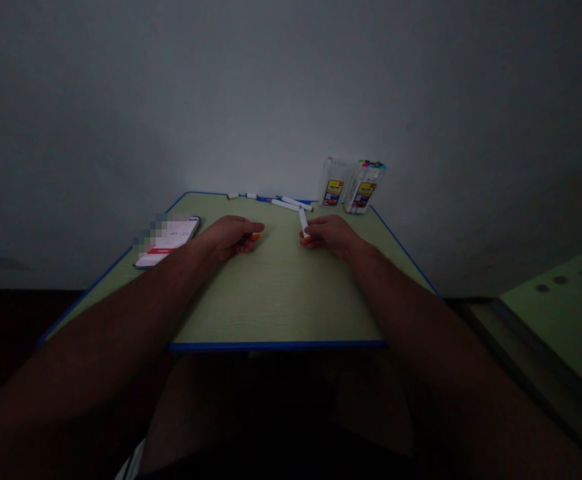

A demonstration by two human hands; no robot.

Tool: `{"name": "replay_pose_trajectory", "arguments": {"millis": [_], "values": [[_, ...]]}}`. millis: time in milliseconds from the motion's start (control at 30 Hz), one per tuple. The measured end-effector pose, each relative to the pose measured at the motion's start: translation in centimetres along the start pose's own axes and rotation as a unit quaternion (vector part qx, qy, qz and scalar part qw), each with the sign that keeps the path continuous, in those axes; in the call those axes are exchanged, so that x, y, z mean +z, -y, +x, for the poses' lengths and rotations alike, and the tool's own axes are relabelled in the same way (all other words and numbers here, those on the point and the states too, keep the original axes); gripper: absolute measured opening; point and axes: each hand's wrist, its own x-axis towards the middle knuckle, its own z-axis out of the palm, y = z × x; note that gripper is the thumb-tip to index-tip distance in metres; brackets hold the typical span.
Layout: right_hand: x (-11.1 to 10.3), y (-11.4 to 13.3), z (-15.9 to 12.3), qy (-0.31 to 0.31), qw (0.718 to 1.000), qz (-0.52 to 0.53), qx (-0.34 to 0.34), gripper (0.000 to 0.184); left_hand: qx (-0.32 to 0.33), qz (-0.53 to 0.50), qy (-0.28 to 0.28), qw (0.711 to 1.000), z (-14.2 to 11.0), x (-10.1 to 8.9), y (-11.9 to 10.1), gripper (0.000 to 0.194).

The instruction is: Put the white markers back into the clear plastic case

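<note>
My left hand (231, 235) is closed over the left half of the table, pinching a small orange marker cap (255, 237) between thumb and fingers. To its right, my right hand (331, 235) grips a white marker (303, 220) by its orange near end. The marker slants up and away from me, its far end pointing toward the back edge. Two more white markers (285, 205) lie close together just beyond it. Further left along the back edge are short white pieces (251, 196), too small to tell whether they are caps or markers.
Two clear marker cases stand at the back right: one (335, 185) looks nearly empty, the other (367, 188) holds several colourful-ended markers. A phone (171, 241) with a lit screen lies at the left. The light green table (281, 300) has blue edging and meets a grey wall (271, 100).
</note>
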Motion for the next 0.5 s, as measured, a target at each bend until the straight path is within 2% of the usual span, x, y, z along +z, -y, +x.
{"name": "replay_pose_trajectory", "arguments": {"millis": [233, 500], "values": [[-0.06, -0.23, 0.33, 0.009, 1.0, 0.021, 0.003, 0.014, -0.006, -0.008, -0.013, 1.0, 0.13, -0.01, 0.12, 0.017], [-0.16, -0.32, 0.38, 0.024, 0.999, 0.026, 0.004, 0.014, -0.01, 0.004, 0.002, 1.0, -0.02, -0.11, 0.05, 0.022]]}}
